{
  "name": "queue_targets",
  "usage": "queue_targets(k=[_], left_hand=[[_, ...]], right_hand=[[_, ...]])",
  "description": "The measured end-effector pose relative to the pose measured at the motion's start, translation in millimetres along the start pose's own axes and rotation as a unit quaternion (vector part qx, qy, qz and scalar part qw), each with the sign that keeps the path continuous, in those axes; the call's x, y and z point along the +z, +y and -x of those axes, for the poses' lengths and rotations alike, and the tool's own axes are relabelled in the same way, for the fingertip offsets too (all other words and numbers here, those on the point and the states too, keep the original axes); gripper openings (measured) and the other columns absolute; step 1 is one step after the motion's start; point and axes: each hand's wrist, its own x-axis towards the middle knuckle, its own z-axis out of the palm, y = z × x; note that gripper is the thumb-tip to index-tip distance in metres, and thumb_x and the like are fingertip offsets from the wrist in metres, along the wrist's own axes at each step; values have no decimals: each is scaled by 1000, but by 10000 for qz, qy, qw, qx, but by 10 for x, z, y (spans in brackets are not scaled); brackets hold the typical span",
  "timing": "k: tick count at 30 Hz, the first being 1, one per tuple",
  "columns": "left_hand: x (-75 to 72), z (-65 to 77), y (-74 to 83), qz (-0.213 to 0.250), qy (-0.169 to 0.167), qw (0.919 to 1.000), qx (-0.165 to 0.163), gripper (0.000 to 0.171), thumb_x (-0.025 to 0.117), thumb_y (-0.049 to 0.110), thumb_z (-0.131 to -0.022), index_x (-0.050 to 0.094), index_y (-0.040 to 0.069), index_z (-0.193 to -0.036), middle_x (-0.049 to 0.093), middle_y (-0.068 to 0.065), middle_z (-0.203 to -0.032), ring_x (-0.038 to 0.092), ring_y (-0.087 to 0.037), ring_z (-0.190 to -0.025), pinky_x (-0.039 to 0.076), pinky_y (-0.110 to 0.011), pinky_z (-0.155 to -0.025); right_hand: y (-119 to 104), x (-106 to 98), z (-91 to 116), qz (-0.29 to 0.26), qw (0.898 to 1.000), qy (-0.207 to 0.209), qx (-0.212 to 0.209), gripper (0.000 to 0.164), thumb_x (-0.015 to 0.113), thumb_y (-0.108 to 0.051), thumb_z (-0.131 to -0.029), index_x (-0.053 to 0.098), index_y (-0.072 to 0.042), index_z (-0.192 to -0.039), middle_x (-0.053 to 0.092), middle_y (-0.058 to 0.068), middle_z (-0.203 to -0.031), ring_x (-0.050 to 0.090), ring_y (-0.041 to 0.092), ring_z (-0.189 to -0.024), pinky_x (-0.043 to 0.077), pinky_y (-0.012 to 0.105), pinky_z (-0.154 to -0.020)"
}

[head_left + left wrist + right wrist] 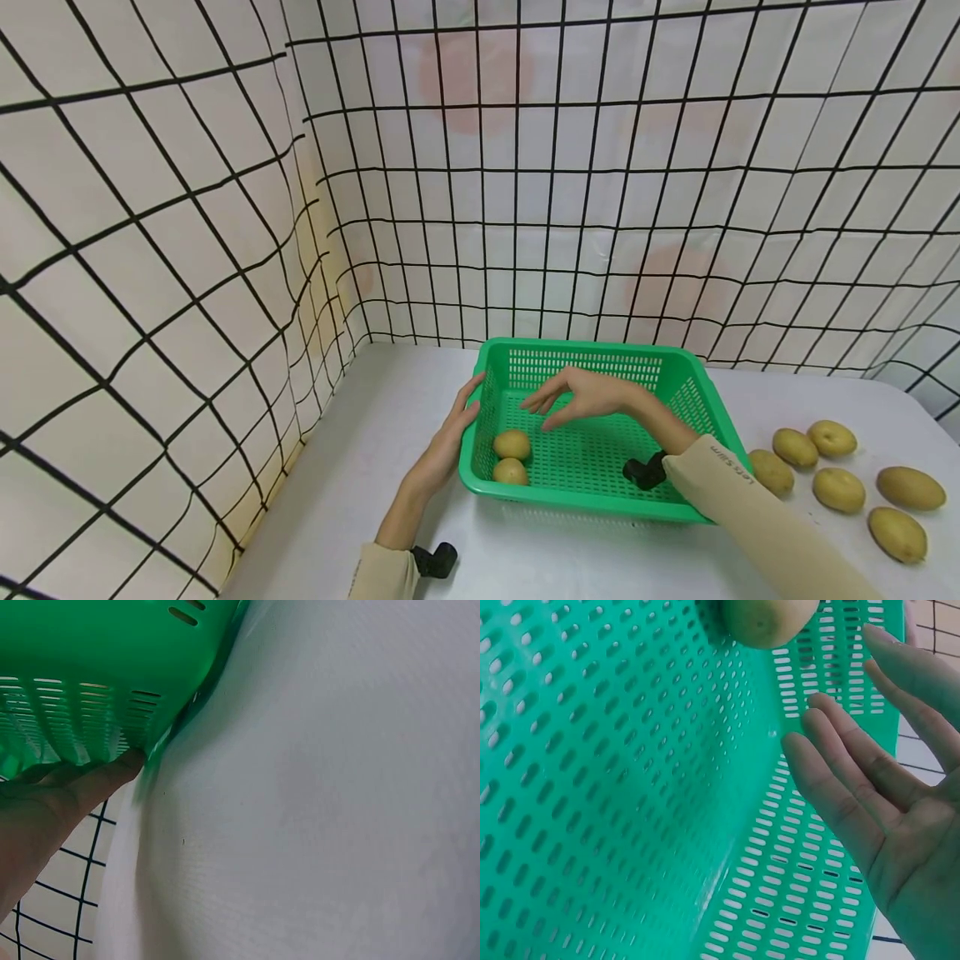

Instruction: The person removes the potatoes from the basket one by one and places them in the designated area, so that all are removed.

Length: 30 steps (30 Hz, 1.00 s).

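Observation:
A green plastic basket (585,510) with slotted walls stands on the white table. My left hand (448,442) lies against the outside of its left wall, fingers extended at the rim; the left wrist view shows that hand (56,799) touching the slotted wall. Over the inside of the basket hovers my right hand (588,393), fingers relaxed and apart, holding nothing. The right wrist view shows the same hand (885,795) with its palm bare. Two potatoes, a rear one (512,445) and a front one (511,472), lie by the basket's left wall.
Several loose potatoes (838,490) lie on the table (337,467) to the right of the basket. Black grid netting (555,171) over white sheeting rises behind the table and along its left side. Each wrist wears a small black camera (437,560).

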Motion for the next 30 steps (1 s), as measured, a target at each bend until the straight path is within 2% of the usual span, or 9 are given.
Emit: queue_targets(k=[9, 15, 26, 30], left_hand=[[1, -6, 15, -11, -67, 10000, 19, 52, 26, 46, -113, 13, 43, -163, 3, 0, -175, 6, -34, -162, 16, -70, -124], [6, -9, 21, -7, -88, 10000, 15, 52, 26, 46, -113, 13, 44, -163, 2, 0, -175, 6, -35, -162, 17, -69, -124], [5, -10, 14, -23, -60, 10000, -4, 53, 27, 47, -112, 13, 43, -163, 3, 0, -175, 5, -35, -162, 16, -69, -125], [-4, -5, 8, -24, -60, 10000, 5, 53, 27, 47, -112, 13, 43, -163, 2, 0, -175, 4, -34, -162, 14, -69, -125]], right_hand=[[17, 64, -87, -110, 9997, -219, -90, 47, 77, -15, -94, 66, 1, -136, 66, 23, -138, 66, 44, -121, 58, 48, -98], [11, 118, -150, -253, 9990, -312, -185, 47, 77, -13, -94, 65, 4, -136, 66, 23, -137, 66, 46, -120, 57, 52, -99], [74, 197, -209, -255, 9984, -444, -230, 46, 76, -11, -94, 65, 1, -137, 67, 20, -138, 68, 35, -120, 57, 46, -99], [86, 207, -223, -258, 9982, -466, -262, 45, 76, -12, -94, 65, 2, -136, 67, 20, -137, 69, 32, -119, 57, 49, -100]])
